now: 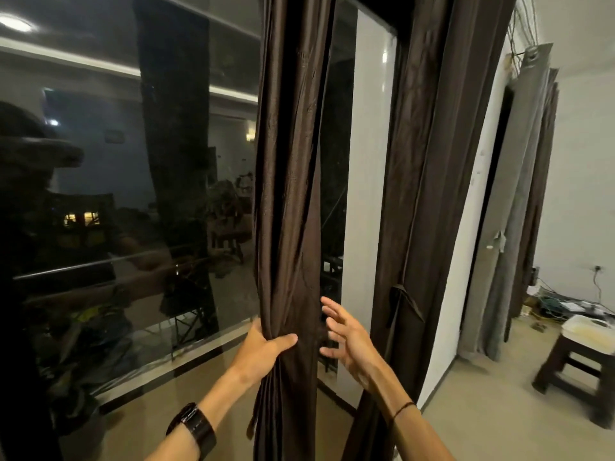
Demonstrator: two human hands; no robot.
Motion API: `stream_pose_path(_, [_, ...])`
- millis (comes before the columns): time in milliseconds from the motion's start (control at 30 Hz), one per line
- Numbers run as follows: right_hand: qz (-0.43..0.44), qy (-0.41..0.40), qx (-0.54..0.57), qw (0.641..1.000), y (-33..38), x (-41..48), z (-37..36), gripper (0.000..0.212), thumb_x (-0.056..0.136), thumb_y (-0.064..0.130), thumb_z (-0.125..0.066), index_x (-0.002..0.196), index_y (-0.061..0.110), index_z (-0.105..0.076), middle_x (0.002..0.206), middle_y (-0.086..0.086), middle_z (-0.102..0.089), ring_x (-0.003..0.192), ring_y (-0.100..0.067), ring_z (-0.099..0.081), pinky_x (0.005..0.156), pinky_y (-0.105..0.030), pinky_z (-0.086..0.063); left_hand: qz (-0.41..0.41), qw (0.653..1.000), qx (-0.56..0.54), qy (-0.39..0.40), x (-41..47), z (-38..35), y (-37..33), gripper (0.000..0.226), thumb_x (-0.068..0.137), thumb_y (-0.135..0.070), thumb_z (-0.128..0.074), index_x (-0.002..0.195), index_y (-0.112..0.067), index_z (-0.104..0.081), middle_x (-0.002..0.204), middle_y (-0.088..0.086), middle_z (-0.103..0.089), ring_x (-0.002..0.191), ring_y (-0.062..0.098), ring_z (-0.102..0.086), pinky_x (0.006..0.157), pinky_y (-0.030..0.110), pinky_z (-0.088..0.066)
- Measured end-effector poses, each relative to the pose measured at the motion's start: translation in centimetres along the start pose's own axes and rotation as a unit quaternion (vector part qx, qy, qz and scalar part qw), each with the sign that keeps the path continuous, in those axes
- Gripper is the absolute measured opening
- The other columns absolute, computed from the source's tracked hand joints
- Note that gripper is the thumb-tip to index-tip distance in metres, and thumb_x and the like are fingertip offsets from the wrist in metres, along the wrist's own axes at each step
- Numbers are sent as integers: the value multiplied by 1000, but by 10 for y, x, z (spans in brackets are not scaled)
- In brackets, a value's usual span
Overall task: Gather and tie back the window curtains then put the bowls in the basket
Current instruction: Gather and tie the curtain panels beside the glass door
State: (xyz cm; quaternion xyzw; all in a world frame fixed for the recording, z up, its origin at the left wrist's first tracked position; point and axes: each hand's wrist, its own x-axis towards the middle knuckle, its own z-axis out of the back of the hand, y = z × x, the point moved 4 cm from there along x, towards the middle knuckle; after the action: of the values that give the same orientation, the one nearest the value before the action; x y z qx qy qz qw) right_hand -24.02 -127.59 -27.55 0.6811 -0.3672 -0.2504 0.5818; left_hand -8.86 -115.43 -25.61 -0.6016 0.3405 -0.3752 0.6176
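Brown curtain (293, 194) hangs bunched into a rope in front of the window (133, 194), mid frame. Left hand (266, 344) grips the bunch low down, thumb wrapped across the front. Right hand (346, 334) has fingers spread and holds nothing, just beside the bunch's right edge.

The fabric looks thin, soft and a bit slick, and light, so folds will likely slip unless squeezed tight. Best hold is around the whole bunch at the left hand's height.

Second curtain (426, 194), to the right, carries a strap (404, 299). Bowls and basket not in view. No readable writing or brands.
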Motion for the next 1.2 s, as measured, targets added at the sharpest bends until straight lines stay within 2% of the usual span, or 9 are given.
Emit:
stream_pose_path(100, [-54,129,-20,990,-2,-3,-15,33,105,13,-50,134,19,-65,131,-7,-68,121,-30,-64,97,-51,-54,12,999,-9,42,3,6,-2,59,85,-1,-80,136,-13,-51,121,4,-69,112,20,-67,104,39,-52])
stream_pose_path(233, [58,12,-225,972,9,-12,-16,23,100,7,-59,88,9,-78,77,3,-72,71,-12,-62,62,-26,-45,-11,998,49,24,4,12,-5,42,89,-10,-80,119,-23,-54,113,-3,-65,116,24,-64,103,35,-51])
stream_pose_path(500, [302,-241,-595,705,21,-67,-59,32,104,37,-46,74,28,-50,74,12,-48,68,-8,-46,55,-17,-35,-145,889,417,-121,-9,3,-15,35,95,-52,-64,120,-28,-69,113,1,-74,110,26,-70,81,32,-55])
stream_pose_path(600, [484,-213,-635,563,15,-84,-85,25,96,25,-63,72,16,-63,87,-1,-61,82,-18,-50,66,-27,-45,-147,858,480,-109,-14,-5,-21,26,101,-44,-54,113,-24,-66,117,5,-71,115,30,-67,88,36,-51])
stream_pose_path(767, [543,10,-679,494,24,-70,-86,29,106,33,-54,91,17,-72,124,-1,-67,110,-18,-63,83,-31,-49,-178,865,459,-99,-25,-4,-19,12,106,-32,-43,100,-26,-51,112,1,-66,111,25,-65,82,30,-45])
stream_pose_path(833, [486,64,-699,521,31,-60,-83,39,110,41,-39,96,20,-69,120,3,-66,99,-13,-64,78,-29,-52,-190,886,407,-113,-27,0,-18,8,101,-30,-53,103,-28,-45,93,-7,-62,93,22,-68,69,27,-44])
stream_pose_path(967, [398,-6,-608,687,41,-40,-73,43,109,46,-35,89,17,-59,89,7,-56,74,-10,-56,62,-27,-47,-243,932,234,-134,-38,-1,-14,36,82,-15,-77,85,-28,-44,57,-3,-59,53,12,-55,52,40,-44])
stream_pose_path(1067, [369,-56,-516,771,44,-37,-70,33,103,35,-54,77,15,-59,74,10,-52,67,-6,-53,61,-17,-37,-255,953,146,-80,-43,0,-17,24,82,-10,-81,83,-26,-64,60,-6,-69,56,8,-66,57,35,-55])
stream_pose_path(1200, [252,-57,-306,916,50,-38,-59,29,101,21,-62,76,9,-72,68,-6,-68,60,-20,-68,57,-26,-54,-191,981,-8,42,-37,10,-26,26,83,2,-70,103,-12,-78,80,5,-80,81,21,-79,75,34,-62])
